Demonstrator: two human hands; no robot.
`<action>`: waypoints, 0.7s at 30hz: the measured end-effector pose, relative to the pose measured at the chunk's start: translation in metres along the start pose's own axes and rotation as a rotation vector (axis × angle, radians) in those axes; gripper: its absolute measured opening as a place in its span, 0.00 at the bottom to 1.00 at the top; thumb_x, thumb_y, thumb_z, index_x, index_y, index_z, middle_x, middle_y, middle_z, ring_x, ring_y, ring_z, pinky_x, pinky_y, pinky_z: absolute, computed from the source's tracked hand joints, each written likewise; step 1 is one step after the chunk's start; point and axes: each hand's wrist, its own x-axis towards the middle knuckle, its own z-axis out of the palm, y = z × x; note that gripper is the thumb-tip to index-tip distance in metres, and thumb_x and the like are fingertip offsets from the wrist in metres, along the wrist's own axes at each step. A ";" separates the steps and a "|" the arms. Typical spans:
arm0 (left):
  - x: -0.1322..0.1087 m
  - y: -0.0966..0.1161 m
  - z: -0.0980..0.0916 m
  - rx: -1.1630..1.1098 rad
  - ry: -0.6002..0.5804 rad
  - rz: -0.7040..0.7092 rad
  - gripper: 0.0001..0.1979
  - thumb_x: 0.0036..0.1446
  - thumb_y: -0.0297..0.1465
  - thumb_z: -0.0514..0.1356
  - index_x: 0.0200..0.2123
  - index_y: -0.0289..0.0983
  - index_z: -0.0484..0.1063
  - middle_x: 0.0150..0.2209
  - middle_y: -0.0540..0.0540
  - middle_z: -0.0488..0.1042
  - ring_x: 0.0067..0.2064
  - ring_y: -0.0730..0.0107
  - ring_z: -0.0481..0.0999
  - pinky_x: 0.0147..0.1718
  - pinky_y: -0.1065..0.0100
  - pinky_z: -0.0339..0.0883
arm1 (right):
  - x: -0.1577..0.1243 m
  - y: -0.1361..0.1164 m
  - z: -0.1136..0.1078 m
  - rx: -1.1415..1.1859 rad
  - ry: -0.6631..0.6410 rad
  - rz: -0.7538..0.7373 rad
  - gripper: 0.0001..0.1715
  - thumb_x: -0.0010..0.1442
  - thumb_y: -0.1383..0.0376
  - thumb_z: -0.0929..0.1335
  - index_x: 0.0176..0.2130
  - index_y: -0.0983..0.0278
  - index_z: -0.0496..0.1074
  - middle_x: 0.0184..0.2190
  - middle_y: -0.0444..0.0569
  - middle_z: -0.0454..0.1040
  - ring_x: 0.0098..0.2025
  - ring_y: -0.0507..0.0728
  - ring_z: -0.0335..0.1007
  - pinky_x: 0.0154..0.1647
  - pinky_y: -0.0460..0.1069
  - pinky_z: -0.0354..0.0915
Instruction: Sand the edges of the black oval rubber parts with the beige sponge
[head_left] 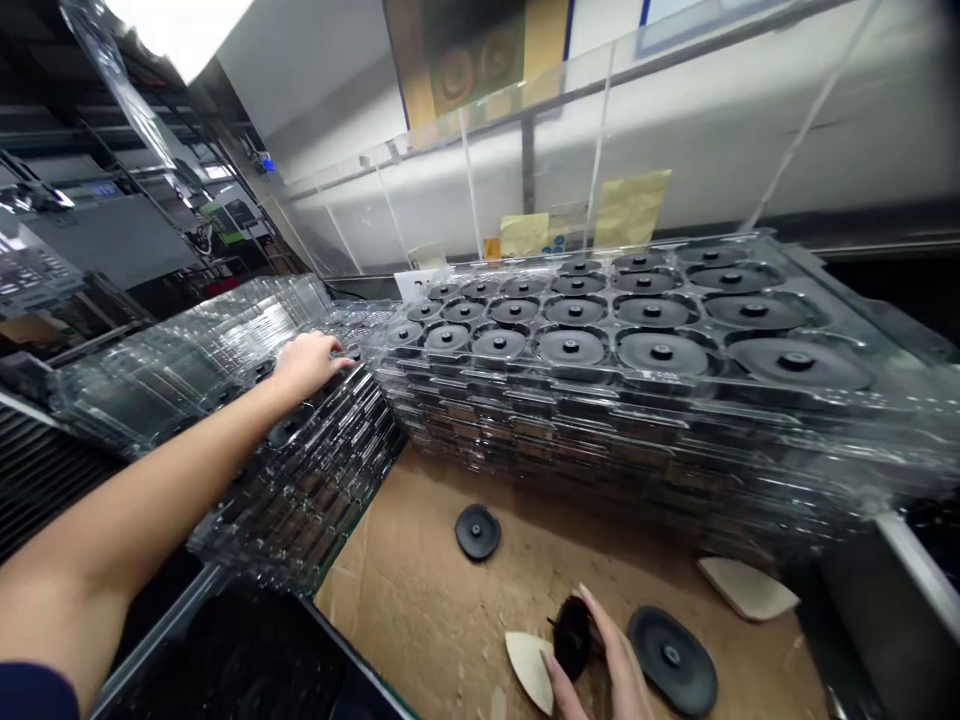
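My right hand (611, 665), low in the view, grips a small black plastic part (571, 638) between thumb and fingers. Just left of its thumb is a cream-coloured pad with a pointed end (529, 668). Beside the knuckles lies a black oval disc with a raised centre hub (673, 660). A smaller black disc (477, 532) rests farther up the board. My left hand (309, 362) reaches over the left stack of clear plastic trays (315, 480). Its thumb and forefinger are slightly apart near a dark disc in the top tray; the other fingers are partly hidden.
A second stack of clear trays (600, 405) spans the back right, its top tray filled with black discs. Another cream pad (748, 588) lies right on the cardboard surface (420, 590). A black bin (247, 650) stands at lower left. Yellow notes (631, 210) hang on the clear panel behind.
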 end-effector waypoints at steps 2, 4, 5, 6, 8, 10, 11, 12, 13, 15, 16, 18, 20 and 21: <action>-0.035 0.012 -0.011 -0.043 0.035 0.079 0.22 0.56 0.41 0.51 0.43 0.29 0.68 0.45 0.43 0.71 0.51 0.52 0.66 0.51 0.49 0.56 | 0.000 0.002 -0.003 -0.009 -0.044 0.006 0.29 0.59 0.55 0.61 0.57 0.61 0.54 0.51 0.56 0.66 0.50 0.64 0.65 0.49 0.59 0.64; -0.084 0.025 -0.007 -0.131 0.053 0.164 0.20 0.56 0.41 0.50 0.44 0.33 0.69 0.46 0.46 0.71 0.51 0.59 0.67 0.52 0.54 0.57 | 0.000 0.003 -0.007 -0.025 -0.097 0.010 0.31 0.57 0.56 0.64 0.57 0.62 0.54 0.51 0.55 0.67 0.50 0.63 0.66 0.49 0.57 0.65; -0.113 0.032 0.003 -0.193 0.052 0.197 0.18 0.57 0.40 0.49 0.43 0.37 0.70 0.45 0.49 0.73 0.49 0.64 0.69 0.52 0.58 0.58 | 0.000 0.002 -0.009 -0.035 -0.117 0.020 0.32 0.56 0.56 0.65 0.57 0.62 0.54 0.51 0.54 0.67 0.49 0.62 0.67 0.48 0.56 0.65; -0.142 0.039 0.017 -0.287 0.012 0.237 0.15 0.57 0.39 0.49 0.39 0.42 0.72 0.42 0.52 0.75 0.45 0.68 0.72 0.49 0.63 0.63 | 0.000 -0.001 -0.012 -0.038 -0.135 0.032 0.34 0.55 0.57 0.66 0.58 0.61 0.53 0.50 0.53 0.68 0.49 0.61 0.67 0.48 0.55 0.66; -0.196 0.057 0.055 -0.698 -0.323 0.220 0.11 0.53 0.37 0.56 0.39 0.49 0.73 0.41 0.53 0.77 0.44 0.66 0.74 0.46 0.64 0.66 | -0.001 -0.010 -0.020 -0.015 -0.172 0.047 0.38 0.53 0.57 0.68 0.59 0.60 0.52 0.50 0.51 0.69 0.49 0.59 0.68 0.47 0.52 0.66; -0.240 0.081 0.094 -1.164 -0.690 0.027 0.19 0.48 0.38 0.61 0.46 0.51 0.70 0.50 0.49 0.73 0.50 0.60 0.71 0.51 0.59 0.63 | -0.001 -0.024 -0.031 0.035 -0.261 0.002 0.43 0.50 0.56 0.70 0.60 0.58 0.50 0.49 0.50 0.69 0.48 0.59 0.68 0.47 0.51 0.67; -0.255 0.093 0.109 -1.438 -0.791 -0.126 0.23 0.45 0.41 0.62 0.48 0.53 0.67 0.52 0.48 0.70 0.51 0.57 0.70 0.50 0.57 0.64 | 0.000 -0.033 -0.037 0.059 -0.321 -0.044 0.46 0.48 0.56 0.72 0.60 0.57 0.49 0.49 0.50 0.70 0.48 0.59 0.68 0.46 0.50 0.67; -0.266 0.106 0.120 -1.663 -0.839 -0.231 0.29 0.39 0.43 0.65 0.49 0.54 0.66 0.55 0.47 0.67 0.52 0.55 0.69 0.49 0.55 0.64 | 0.000 -0.041 -0.042 0.073 -0.383 -0.094 0.49 0.47 0.55 0.72 0.61 0.56 0.47 0.48 0.50 0.70 0.47 0.60 0.69 0.46 0.51 0.67; -0.273 0.117 0.127 -1.805 -0.881 -0.309 0.33 0.35 0.42 0.68 0.49 0.53 0.66 0.56 0.46 0.65 0.53 0.53 0.68 0.49 0.55 0.64 | 0.001 -0.050 -0.046 0.072 -0.441 -0.137 0.52 0.46 0.54 0.73 0.61 0.56 0.45 0.48 0.51 0.70 0.46 0.60 0.69 0.45 0.51 0.66; -0.279 0.131 0.129 -1.927 -0.942 -0.426 0.33 0.31 0.38 0.70 0.46 0.49 0.70 0.54 0.43 0.67 0.53 0.53 0.67 0.50 0.58 0.63 | 0.001 -0.067 -0.050 0.051 -0.525 -0.175 0.55 0.46 0.53 0.72 0.62 0.56 0.41 0.48 0.52 0.69 0.46 0.61 0.68 0.44 0.52 0.66; -0.280 0.134 0.126 -1.965 -0.967 -0.485 0.32 0.30 0.37 0.71 0.45 0.47 0.71 0.52 0.43 0.69 0.51 0.54 0.69 0.49 0.59 0.63 | 0.001 -0.074 -0.050 0.038 -0.548 -0.174 0.55 0.47 0.53 0.72 0.62 0.56 0.39 0.48 0.52 0.69 0.46 0.61 0.68 0.44 0.52 0.66; -0.279 0.131 0.119 -2.040 -1.012 -0.600 0.33 0.28 0.37 0.71 0.44 0.45 0.71 0.48 0.42 0.72 0.46 0.56 0.73 0.45 0.60 0.66 | 0.001 -0.085 -0.045 0.023 -0.581 -0.175 0.56 0.47 0.52 0.72 0.63 0.57 0.38 0.47 0.52 0.69 0.45 0.60 0.68 0.44 0.52 0.66; -0.279 0.120 0.114 -2.104 -1.039 -0.709 0.32 0.30 0.36 0.71 0.44 0.44 0.71 0.48 0.42 0.72 0.42 0.58 0.75 0.42 0.61 0.67 | -0.001 -0.090 -0.037 0.015 -0.584 -0.206 0.54 0.49 0.51 0.70 0.63 0.59 0.39 0.47 0.53 0.69 0.46 0.61 0.67 0.45 0.53 0.65; -0.280 0.113 0.113 -2.130 -1.031 -0.754 0.31 0.31 0.35 0.71 0.45 0.44 0.71 0.49 0.42 0.71 0.43 0.57 0.75 0.42 0.61 0.68 | -0.002 -0.090 -0.033 -0.014 -0.565 -0.220 0.50 0.51 0.51 0.69 0.62 0.59 0.42 0.48 0.53 0.68 0.48 0.62 0.66 0.46 0.53 0.64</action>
